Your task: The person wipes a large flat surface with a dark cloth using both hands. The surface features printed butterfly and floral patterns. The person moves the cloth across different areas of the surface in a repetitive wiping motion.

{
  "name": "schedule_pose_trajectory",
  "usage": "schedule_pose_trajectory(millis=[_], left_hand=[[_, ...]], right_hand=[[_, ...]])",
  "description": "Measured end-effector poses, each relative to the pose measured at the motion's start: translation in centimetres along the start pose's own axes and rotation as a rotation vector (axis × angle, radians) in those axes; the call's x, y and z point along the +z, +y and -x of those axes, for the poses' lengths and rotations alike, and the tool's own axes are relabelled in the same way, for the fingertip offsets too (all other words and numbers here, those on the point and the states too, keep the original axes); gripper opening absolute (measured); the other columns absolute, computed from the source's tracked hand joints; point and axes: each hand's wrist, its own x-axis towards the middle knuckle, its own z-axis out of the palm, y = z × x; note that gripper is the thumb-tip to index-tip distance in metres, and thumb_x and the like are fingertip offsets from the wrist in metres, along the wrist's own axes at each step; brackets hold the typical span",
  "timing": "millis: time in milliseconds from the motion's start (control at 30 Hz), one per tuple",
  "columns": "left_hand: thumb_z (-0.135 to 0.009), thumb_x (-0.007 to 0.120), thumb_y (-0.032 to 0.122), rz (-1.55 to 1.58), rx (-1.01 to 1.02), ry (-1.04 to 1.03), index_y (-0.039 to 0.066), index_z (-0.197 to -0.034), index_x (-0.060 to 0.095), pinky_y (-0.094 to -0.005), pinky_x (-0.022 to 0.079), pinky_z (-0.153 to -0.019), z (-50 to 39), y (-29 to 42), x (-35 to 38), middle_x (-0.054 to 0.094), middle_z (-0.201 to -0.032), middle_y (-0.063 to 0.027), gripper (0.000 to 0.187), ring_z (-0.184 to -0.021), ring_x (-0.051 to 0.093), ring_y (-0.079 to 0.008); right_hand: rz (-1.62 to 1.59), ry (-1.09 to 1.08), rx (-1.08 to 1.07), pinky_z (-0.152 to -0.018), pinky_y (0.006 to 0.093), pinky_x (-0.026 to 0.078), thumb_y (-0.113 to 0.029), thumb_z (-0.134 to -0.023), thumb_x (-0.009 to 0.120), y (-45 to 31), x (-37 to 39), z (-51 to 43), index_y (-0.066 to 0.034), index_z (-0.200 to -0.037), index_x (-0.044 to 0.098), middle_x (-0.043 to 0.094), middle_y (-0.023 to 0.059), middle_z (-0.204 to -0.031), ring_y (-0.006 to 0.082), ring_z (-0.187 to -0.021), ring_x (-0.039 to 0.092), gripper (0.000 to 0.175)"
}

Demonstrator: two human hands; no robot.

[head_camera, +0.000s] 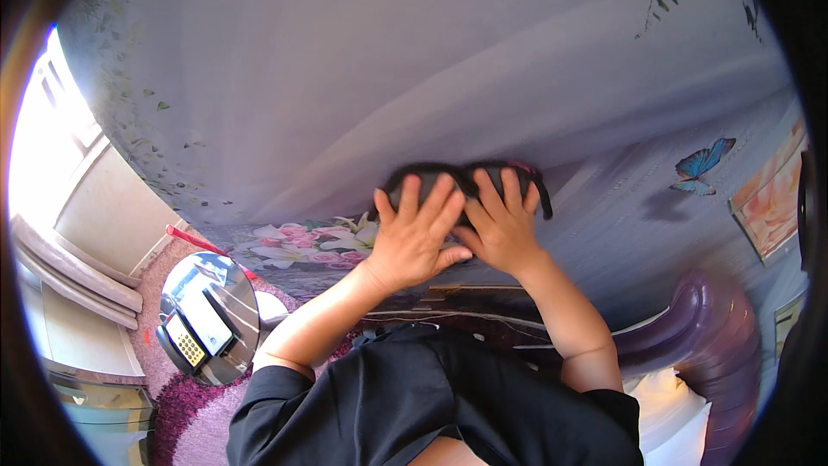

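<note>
My left hand (414, 233) lies with spread fingers against a dark grey, two-lobed object (425, 184) with a thick black rim. Beside it, my right hand (503, 226) rests on the other lobe, fingers also apart. Both palms face a mural-covered wall (291, 90), and the object sits flat against it or very close to it. A thin dark end of the object hangs down past my right fingers, with a trace of pink near its upper edge. My hands cover much of it, so its exact kind is unclear.
A round glossy side table (242, 285) carries a desk telephone (187, 343) at lower left, over a purple rug (174, 401). Right of me curves a purple leather sofa (718, 330) with a white cushion (673, 408). A framed picture (770, 207) hangs at far right.
</note>
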Motion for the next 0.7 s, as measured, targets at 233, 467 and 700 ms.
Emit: schedule_pose_trajectory(millis=[233,467,700], left_hand=[[-0.078,0.041,0.056,0.081,-0.015,0.092,0.000,-0.131,0.019,-0.0603,-0.013,-0.089,-0.2,1.6,1.8,0.018,-0.135,-0.0229,0.080,-0.125,-0.005,-0.0453],[-0.079,0.040,0.054,0.151,-0.156,0.234,-0.001,-0.125,0.030,-0.0601,-0.014,-0.089,1.2,-0.5,-0.6,0.024,-0.133,-0.0217,0.072,-0.125,-0.002,-0.0440],[-0.079,0.032,0.060,-0.013,-0.091,0.217,0.001,-0.132,0.015,-0.0617,-0.012,-0.088,-1.2,-3.5,-4.0,0.006,-0.134,-0.0299,0.081,-0.121,-0.008,-0.0510]], right_hand=[[0.013,-0.043,0.020,-0.074,0.0532,0.033,-0.033,-0.063,0.062,1.2,1.3,2.1,-0.0159,-0.098,0.056,0.042,0.0052,-0.122,0.0301,-0.111,0.035,0.039],[-0.104,0.059,-0.018,-0.085,0.0514,0.024,-0.034,-0.065,0.058,-2.1,1.7,-0.7,-0.0139,-0.099,0.056,0.042,0.0019,-0.124,0.0258,-0.117,0.030,0.040],[-0.052,0.138,0.130,-0.087,0.0555,0.013,-0.035,-0.067,0.061,-0.3,0.3,-3.6,-0.0190,-0.109,0.053,0.034,0.0125,-0.128,0.0431,-0.117,0.022,0.046]])
